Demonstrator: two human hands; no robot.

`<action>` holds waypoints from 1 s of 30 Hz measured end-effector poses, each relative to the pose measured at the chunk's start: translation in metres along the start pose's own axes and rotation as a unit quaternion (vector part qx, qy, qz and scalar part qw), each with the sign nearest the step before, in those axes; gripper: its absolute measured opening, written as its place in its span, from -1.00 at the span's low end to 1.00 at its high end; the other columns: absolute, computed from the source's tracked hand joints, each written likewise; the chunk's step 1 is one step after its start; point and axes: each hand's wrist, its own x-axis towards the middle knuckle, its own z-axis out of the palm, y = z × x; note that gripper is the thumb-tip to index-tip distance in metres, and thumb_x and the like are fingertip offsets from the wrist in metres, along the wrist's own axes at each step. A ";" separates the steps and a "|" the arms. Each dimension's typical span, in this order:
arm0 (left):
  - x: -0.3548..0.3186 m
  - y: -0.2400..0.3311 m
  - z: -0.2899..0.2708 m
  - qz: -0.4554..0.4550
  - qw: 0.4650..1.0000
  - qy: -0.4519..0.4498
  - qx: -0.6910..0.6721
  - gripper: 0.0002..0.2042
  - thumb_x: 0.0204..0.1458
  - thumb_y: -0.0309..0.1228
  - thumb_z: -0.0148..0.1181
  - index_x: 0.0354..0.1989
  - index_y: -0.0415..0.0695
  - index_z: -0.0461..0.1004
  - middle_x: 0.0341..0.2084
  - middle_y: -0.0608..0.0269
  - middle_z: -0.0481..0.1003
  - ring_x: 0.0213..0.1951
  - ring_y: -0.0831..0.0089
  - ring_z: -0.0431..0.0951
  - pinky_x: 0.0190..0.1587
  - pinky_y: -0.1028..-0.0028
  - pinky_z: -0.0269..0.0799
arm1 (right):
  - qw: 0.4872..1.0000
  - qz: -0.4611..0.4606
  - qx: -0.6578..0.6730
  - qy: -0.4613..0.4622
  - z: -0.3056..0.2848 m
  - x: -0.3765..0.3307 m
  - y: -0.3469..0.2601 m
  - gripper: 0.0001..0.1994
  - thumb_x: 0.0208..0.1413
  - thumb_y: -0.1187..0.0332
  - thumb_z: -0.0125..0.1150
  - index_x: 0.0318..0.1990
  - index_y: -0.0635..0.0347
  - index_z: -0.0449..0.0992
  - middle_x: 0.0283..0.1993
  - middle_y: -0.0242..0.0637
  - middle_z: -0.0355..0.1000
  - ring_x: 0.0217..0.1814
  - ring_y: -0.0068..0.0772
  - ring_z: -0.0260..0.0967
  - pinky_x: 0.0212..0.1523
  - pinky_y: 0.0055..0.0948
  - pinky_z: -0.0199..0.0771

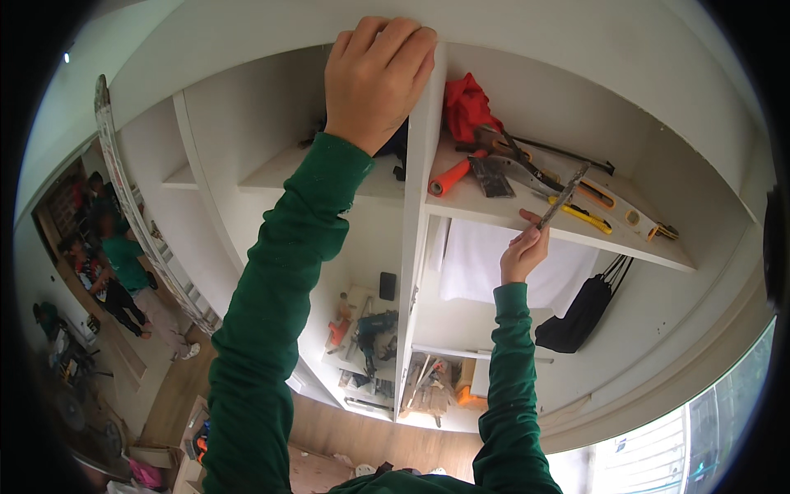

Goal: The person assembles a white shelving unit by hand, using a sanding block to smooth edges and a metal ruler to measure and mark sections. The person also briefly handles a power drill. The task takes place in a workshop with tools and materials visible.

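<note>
My left hand (381, 78) is raised against the upper front edge of the white cabinet (428, 90), where an upright divider meets the top rail. Its fingers are curled in, and whatever lies under them is hidden. Lower and to the right, my right hand (524, 251) grips a narrow, stained, flat tool (566, 193) that points up and to the right. Its exact kind does not show. This tool crosses in front of a shelf holding a yellow utility knife (583, 217), a spirit level (613, 202), an orange roll (451, 177), a dark flat blade (492, 178) and a red cloth (469, 107).
A black drawstring bag (576, 317) hangs below the shelf beside a white sheet (514, 263). Power tools (374, 337) and a black phone-like object (388, 286) are in the lower compartments. A paint-stained ladder (136, 214) leans at left; people (123, 259) stand beyond it.
</note>
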 end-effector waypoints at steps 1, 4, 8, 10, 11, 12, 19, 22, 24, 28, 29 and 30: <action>0.002 -0.001 -0.001 0.005 1.000 -0.004 -0.004 -0.82 -0.17 -0.47 0.36 -0.36 0.02 0.53 -0.36 0.52 0.45 -0.29 0.43 0.46 -0.30 0.40 0.34 | 1.000 0.004 0.005 -0.001 0.000 0.000 0.000 -0.45 0.44 -0.03 -0.31 -0.17 0.25 0.52 -0.59 -0.41 0.18 -0.66 -0.57 0.16 -0.59 -0.49 0.18; 0.011 -0.001 -0.010 0.018 0.999 -0.042 -0.006 -0.85 -0.10 -0.47 0.33 -0.34 -0.03 0.50 -0.37 0.45 0.43 -0.30 0.39 0.45 -0.30 0.38 0.35 | 1.000 -0.008 0.005 -0.005 0.000 0.001 0.000 -0.47 0.44 -0.01 -0.30 -0.16 0.25 0.52 -0.56 -0.40 0.19 -0.66 -0.57 0.17 -0.59 -0.49 0.18; 0.021 0.002 -0.025 -0.006 0.972 -0.233 -0.021 -0.74 0.08 -0.48 0.14 -0.05 -0.27 0.40 -0.19 -0.01 0.47 -0.11 0.03 0.48 -0.05 0.21 0.41 | 1.000 -0.023 -0.001 -0.002 0.000 0.001 0.000 -0.46 0.44 -0.01 -0.31 -0.15 0.28 0.51 -0.53 -0.38 0.24 -0.65 -0.59 0.16 -0.59 -0.52 0.18; 0.027 0.003 -0.022 0.014 0.988 -0.148 -0.028 -0.86 0.02 -0.53 0.13 -0.24 -0.22 0.39 -0.34 0.09 0.39 -0.24 0.11 0.43 -0.17 0.24 0.38 | 1.000 -0.021 0.004 0.001 0.001 0.000 0.001 -0.41 0.44 -0.07 -0.31 -0.16 0.32 0.51 -0.54 -0.42 0.26 -0.65 -0.67 0.12 -0.60 -0.59 0.17; 0.029 0.004 -0.018 0.024 0.994 -0.105 -0.031 -0.91 0.00 -0.56 0.13 -0.34 -0.19 0.38 -0.42 0.15 0.35 -0.31 0.15 0.41 -0.23 0.25 0.37 | 0.999 -0.033 0.003 0.007 0.002 0.001 0.001 -0.41 0.44 -0.06 -0.31 -0.16 0.31 0.51 -0.54 -0.42 0.26 -0.65 -0.67 0.12 -0.60 -0.58 0.17; 0.030 0.003 -0.019 0.003 0.992 -0.121 -0.045 -0.93 0.02 -0.55 0.12 -0.32 -0.20 0.38 -0.41 0.12 0.35 -0.31 0.12 0.41 -0.23 0.24 0.37 | 0.999 -0.034 0.003 0.007 0.002 0.001 0.002 -0.42 0.44 -0.06 -0.31 -0.16 0.31 0.51 -0.53 -0.41 0.25 -0.64 -0.67 0.13 -0.60 -0.58 0.17; 0.029 -0.008 -0.023 -0.086 0.985 -0.110 -0.101 -0.94 0.17 -0.54 0.03 -0.23 -0.25 0.39 -0.37 0.01 0.38 -0.30 0.05 0.41 -0.23 0.20 0.38 | 0.996 -0.088 -0.033 0.013 0.005 0.002 0.011 -0.44 0.44 -0.03 -0.31 -0.16 0.29 0.50 -0.51 -0.40 0.20 -0.65 -0.64 0.13 -0.60 -0.56 0.18; 0.026 0.003 -0.027 -0.081 0.982 -0.125 -0.113 -0.88 0.15 -0.56 0.07 -0.16 -0.27 0.44 -0.33 0.02 0.42 -0.27 0.06 0.44 -0.21 0.21 0.41 | 0.997 -0.059 -0.037 -0.012 0.003 0.000 0.014 -0.50 0.45 0.03 -0.33 -0.15 0.26 0.48 -0.19 -0.18 0.45 -0.45 -0.10 0.37 -0.46 -0.29 0.35; 0.025 0.009 -0.031 -0.071 0.983 -0.133 -0.108 -0.85 0.11 -0.57 0.12 -0.15 -0.27 0.47 -0.31 0.05 0.45 -0.25 0.09 0.46 -0.21 0.23 0.43 | 0.998 -0.044 -0.041 -0.022 0.002 -0.002 0.015 -0.51 0.45 0.04 -0.32 -0.15 0.26 0.48 -0.19 -0.18 0.46 -0.45 -0.11 0.37 -0.46 -0.29 0.35; 0.026 0.011 -0.033 -0.029 0.987 -0.140 -0.077 -0.85 0.03 -0.57 0.24 -0.21 -0.26 0.52 -0.32 0.11 0.47 -0.26 0.16 0.48 -0.25 0.28 0.47 | 0.999 -0.029 -0.034 -0.029 0.002 -0.002 0.014 -0.52 0.45 0.05 -0.31 -0.15 0.26 0.47 -0.18 -0.17 0.46 -0.46 -0.12 0.37 -0.47 -0.29 0.35; 0.026 0.010 -0.032 -0.021 0.988 -0.137 -0.070 -0.86 0.01 -0.57 0.26 -0.24 -0.25 0.52 -0.32 0.12 0.47 -0.27 0.18 0.49 -0.26 0.30 0.48 | 0.998 -0.045 -0.036 -0.023 0.002 -0.002 0.014 -0.52 0.45 0.05 -0.30 -0.15 0.26 0.47 -0.19 -0.17 0.46 -0.46 -0.12 0.37 -0.47 -0.29 0.35; 0.027 0.009 -0.030 -0.008 0.990 -0.118 -0.074 -0.87 0.00 -0.57 0.26 -0.26 -0.25 0.52 -0.33 0.13 0.47 -0.28 0.19 0.49 -0.27 0.30 0.48 | 0.998 -0.049 -0.035 -0.021 0.002 -0.002 0.013 -0.52 0.45 0.05 -0.30 -0.15 0.26 0.47 -0.19 -0.17 0.46 -0.47 -0.13 0.37 -0.47 -0.29 0.35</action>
